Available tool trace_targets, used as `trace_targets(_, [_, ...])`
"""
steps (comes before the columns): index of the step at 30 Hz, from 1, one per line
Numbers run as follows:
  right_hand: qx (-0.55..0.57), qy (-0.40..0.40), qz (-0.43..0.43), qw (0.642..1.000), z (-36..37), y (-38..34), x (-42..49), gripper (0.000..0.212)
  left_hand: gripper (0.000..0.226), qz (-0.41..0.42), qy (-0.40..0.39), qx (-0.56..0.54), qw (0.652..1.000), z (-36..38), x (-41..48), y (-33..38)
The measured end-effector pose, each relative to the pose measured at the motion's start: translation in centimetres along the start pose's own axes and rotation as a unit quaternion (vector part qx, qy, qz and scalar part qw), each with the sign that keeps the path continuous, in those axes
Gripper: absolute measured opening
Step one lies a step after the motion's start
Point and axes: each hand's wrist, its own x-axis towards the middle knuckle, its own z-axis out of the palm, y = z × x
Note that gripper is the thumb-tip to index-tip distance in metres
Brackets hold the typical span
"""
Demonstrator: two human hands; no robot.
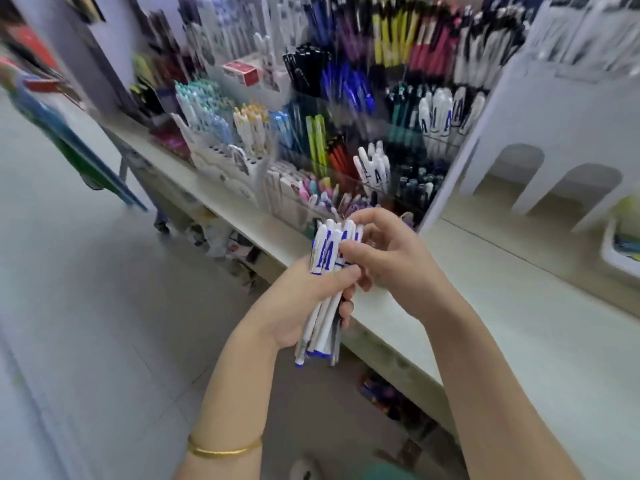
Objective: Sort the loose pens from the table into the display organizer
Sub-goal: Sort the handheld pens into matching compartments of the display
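the left hand point(301, 306) gripped a bundle of white pens point(327, 252) with blue print, held roughly upright just in front of the display organizer point(438, 195) and past the near edge of the tabletop point(519, 323) the organizer stood on. the right hand point(394, 261) was together with the left, fingertips pinching the bundle's top ends on the side nearer the organizer. matching white-and-blue pens point(375, 164) stood in a lower organizer compartment; gold bangle point(225, 448) on left wrist, organizer contents blurred.
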Motion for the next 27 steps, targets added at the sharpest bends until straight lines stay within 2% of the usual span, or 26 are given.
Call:
trace_targets(4, [0.046, 0.029, 0.035, 0.998, 0.6, 0.2, 3.4, 0.007, 0.031, 0.019, -0.001, -0.017, 1.0, -3.6, 2.2, 1.4])
trace_targets(8, [0.083, 0.072, 0.029, 0.993, 0.4, 0.4, 7.0, 0.008, 0.038, 0.014, 0.005, -0.018, 1.0, -5.6, 5.5, 3.0])
trace_targets(13, [0.133, 0.12, 0.026, 0.984, 0.0, 0.2, 11.3, 0.014, 0.049, 0.03, 0.017, 0.051, 0.998, -8.0, 10.5, 5.2])
trace_targets(15, [0.126, 0.162, 0.012, 0.979, -0.3, 0.2, 12.5, 0.014, 0.048, 0.041, 0.033, 0.08, 0.995, -8.6, 12.4, 6.0])
trace_targets(18, [0.095, 0.239, -0.037, 0.966, -1.0, -0.3, 13.5, 0.009, 0.03, 0.072, 0.089, 0.136, 0.984, -9.3, 15.4, 6.7])
trace_targets(21, [0.045, 0.355, -0.1, 0.928, -1.6, -1.4, 13.2, 0.01, 0.015, 0.108, 0.117, 0.176, 0.971, -9.3, 17.4, 7.6])
trace_targets(24, [-0.051, 0.479, -0.15, 0.863, -1.0, -1.9, 12.8, 0.021, 0.015, 0.162, 0.135, 0.196, 0.958, -9.0, 18.6, 8.7])
trace_targets(27, [-0.137, 0.529, -0.181, 0.817, 1.1, -1.1, 13.4, 0.027, 0.014, 0.179, 0.113, 0.169, 0.963, -9.2, 20.2, 9.2])
